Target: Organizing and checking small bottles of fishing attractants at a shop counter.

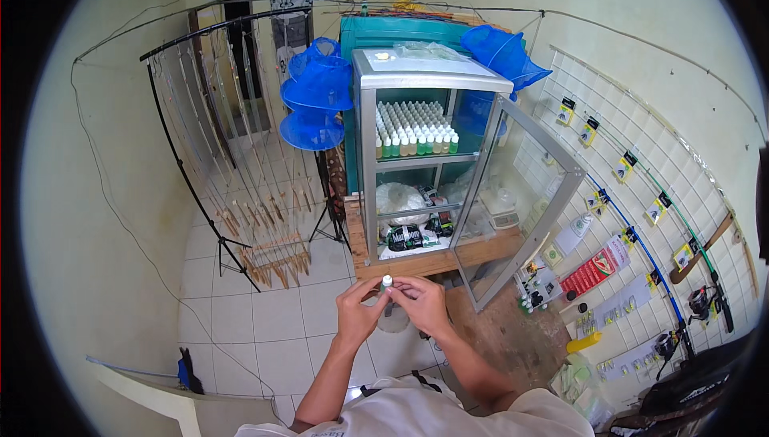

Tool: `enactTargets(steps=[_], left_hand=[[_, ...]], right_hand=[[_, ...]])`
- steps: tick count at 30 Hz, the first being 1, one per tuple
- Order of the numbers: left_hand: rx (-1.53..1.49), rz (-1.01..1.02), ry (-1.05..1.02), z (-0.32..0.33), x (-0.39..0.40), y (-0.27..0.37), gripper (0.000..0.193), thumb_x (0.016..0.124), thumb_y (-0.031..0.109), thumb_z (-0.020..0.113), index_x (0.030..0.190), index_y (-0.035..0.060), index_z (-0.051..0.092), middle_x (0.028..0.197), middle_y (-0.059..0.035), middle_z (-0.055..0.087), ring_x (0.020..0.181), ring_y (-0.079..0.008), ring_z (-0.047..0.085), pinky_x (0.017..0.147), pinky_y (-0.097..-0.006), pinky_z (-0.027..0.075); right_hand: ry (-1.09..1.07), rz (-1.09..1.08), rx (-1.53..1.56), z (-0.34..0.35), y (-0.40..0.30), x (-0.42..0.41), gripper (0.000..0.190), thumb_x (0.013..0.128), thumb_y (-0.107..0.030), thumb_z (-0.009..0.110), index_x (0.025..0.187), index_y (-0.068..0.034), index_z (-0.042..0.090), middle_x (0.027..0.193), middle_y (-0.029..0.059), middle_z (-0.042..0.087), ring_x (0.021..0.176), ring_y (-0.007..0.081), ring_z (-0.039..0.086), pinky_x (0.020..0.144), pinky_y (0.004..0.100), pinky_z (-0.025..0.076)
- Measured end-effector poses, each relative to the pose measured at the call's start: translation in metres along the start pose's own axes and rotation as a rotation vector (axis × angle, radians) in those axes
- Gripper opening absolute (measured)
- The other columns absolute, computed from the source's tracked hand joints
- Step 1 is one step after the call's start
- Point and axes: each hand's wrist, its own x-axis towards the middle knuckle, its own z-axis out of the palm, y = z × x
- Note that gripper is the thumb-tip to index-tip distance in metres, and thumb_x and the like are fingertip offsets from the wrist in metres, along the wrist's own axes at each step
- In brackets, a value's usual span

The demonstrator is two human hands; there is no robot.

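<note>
Between the fingertips of both hands stands a small dropper bottle (pixel 386 282) with a white cap and what looks like green liquid. My left hand (pixel 358 311) pinches it from one side, and my right hand (pixel 424 303) grips it from the other; most of its body is hidden by my fingers. Just beyond is an aluminium-framed glass cabinet (pixel 367 136), its glass door (pixel 522 196) swung out to the right. On the upper shelf, rows of similar white-capped bottles (pixel 414 130) hold green or amber liquid. Plastic bags (pixel 399 201) and printed packs (pixel 414 237) fill the lower shelf.
The cabinet rests on a wooden table (pixel 408 266), with a digital scale (pixel 503 219) behind the door. Blue mesh nets (pixel 318 94) hang at left, near a black rod rack (pixel 174 142). A wire grid (pixel 649 196) at right carries tackle packs and fishing rods (pixel 640 221).
</note>
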Motion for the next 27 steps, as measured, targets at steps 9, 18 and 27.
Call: enactTargets(steps=[9,18,27], left_hand=[[0.001,0.096,-0.044,0.004,0.043,0.009,0.032,0.082,0.005,0.081,0.111,-0.0033,0.072,0.104,-0.0166,0.074,0.087,-0.0236,0.075,0.077,-0.0313,0.060],[0.040,0.161,0.064,-0.003,0.120,-0.017,0.026,0.086,0.005,0.077,0.111,-0.0024,0.072,0.105,-0.0163,0.074,0.092,-0.0239,0.074,0.083,-0.0322,0.058],[-0.004,0.154,0.135,0.008,0.193,-0.031,0.039,0.089,0.000,0.071,0.127,-0.0050,0.064,0.122,-0.0181,0.067,0.108,-0.0241,0.069,0.089,-0.0359,0.059]], right_hand=[[0.075,-0.015,-0.093,-0.023,-0.022,0.054,0.024,0.089,-0.002,0.076,0.110,0.006,0.070,0.094,0.0082,0.073,0.083,0.0111,0.069,0.074,0.0255,0.057],[0.301,-0.285,-0.130,-0.106,-0.092,0.206,0.021,0.086,0.001,0.072,0.105,0.007,0.068,0.093,0.0068,0.071,0.084,0.0108,0.068,0.076,0.0244,0.055],[0.433,-0.394,-0.407,-0.120,-0.081,0.352,0.036,0.079,-0.017,0.077,0.106,0.006,0.072,0.090,0.0185,0.076,0.085,0.0252,0.076,0.079,0.0329,0.058]])
